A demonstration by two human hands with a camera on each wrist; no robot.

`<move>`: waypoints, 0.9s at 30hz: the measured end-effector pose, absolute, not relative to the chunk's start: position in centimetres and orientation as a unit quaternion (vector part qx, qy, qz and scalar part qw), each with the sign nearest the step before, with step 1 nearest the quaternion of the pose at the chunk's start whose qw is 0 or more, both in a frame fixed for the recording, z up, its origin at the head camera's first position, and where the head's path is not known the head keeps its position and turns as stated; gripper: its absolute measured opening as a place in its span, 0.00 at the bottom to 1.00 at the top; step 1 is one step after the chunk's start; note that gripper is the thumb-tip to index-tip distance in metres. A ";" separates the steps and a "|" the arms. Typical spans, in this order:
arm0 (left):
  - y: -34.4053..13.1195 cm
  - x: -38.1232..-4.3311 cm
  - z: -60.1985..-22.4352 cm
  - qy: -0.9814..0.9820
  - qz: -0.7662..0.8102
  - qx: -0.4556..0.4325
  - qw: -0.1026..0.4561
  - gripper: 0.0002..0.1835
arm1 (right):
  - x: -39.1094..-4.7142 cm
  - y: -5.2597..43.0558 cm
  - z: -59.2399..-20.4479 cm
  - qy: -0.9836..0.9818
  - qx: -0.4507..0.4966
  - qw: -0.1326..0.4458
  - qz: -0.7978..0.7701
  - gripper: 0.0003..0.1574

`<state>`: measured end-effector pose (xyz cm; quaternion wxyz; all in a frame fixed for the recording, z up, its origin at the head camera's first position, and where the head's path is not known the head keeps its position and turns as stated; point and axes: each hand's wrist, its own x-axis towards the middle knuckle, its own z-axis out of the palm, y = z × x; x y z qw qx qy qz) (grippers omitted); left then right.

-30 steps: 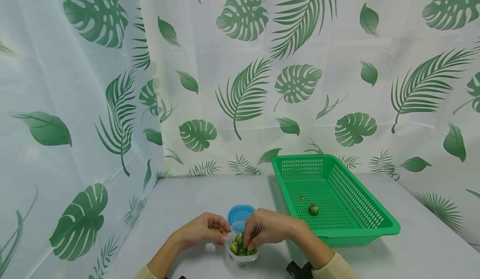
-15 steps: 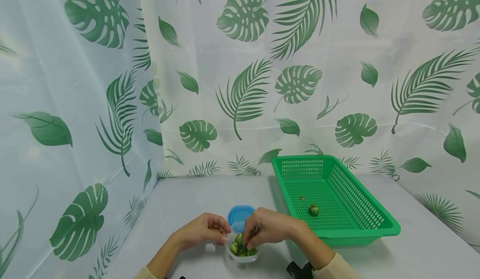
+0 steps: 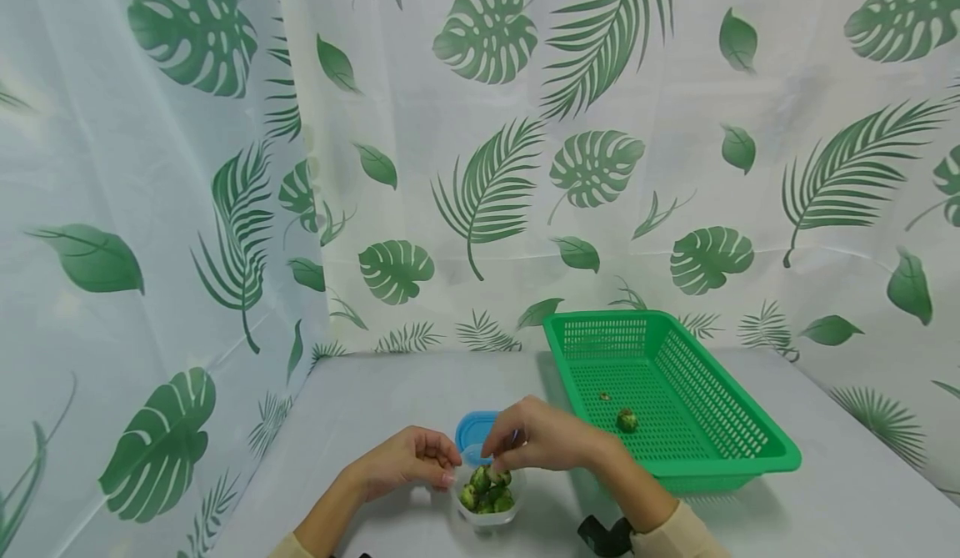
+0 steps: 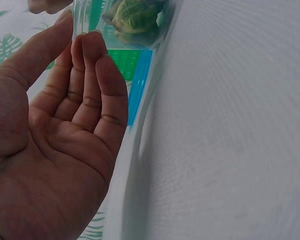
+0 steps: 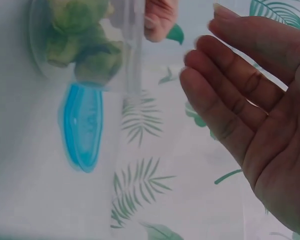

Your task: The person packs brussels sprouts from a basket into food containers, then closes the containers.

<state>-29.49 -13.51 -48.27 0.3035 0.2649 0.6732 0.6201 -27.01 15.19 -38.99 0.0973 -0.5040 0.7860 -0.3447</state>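
A small clear plastic container (image 3: 486,519) with several Brussels sprouts (image 3: 484,493) in it stands on the table. At its left rim is my left hand (image 3: 411,458), its thumb and fingertips pinching the edge. In the left wrist view the fingers meet the container wall below the thumb. Just above the container's far right side hovers my right hand (image 3: 542,437). Its fingers are loosely bent, and the right wrist view shows nothing between them, with the fingertips apart from the container. A blue lid (image 3: 476,430) lies behind the container, partly covered by the right hand.
To the right stands a large green slotted basket (image 3: 757,449). One Brussels sprout (image 3: 627,420) and a small brownish scrap (image 3: 604,396) lie on its floor. A leaf-patterned curtain (image 3: 495,208) hangs behind and at the left of the table (image 3: 390,391).
My right hand has risen from among the sprouts and moved slightly away from me, uncovering more of them. The left hand has stayed at the rim.
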 end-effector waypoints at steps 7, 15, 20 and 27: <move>-13.5 -29.5 -48.3 0.676 0.619 0.266 0.299 0.13 | -27.0 15.6 -37.5 0.796 -0.486 0.062 -0.355 0.09; -13.4 -29.4 -48.1 0.677 0.619 0.264 0.299 0.16 | -27.0 16.3 -36.2 0.813 -0.464 0.013 -0.351 0.10; -13.3 -29.2 -48.0 0.682 0.617 0.258 0.297 0.18 | -27.1 16.6 -35.5 0.820 -0.464 -0.004 -0.335 0.13; -13.4 -29.4 -48.2 0.682 0.615 0.261 0.298 0.18 | -27.1 16.8 -34.0 0.833 -0.463 -0.038 -0.301 0.16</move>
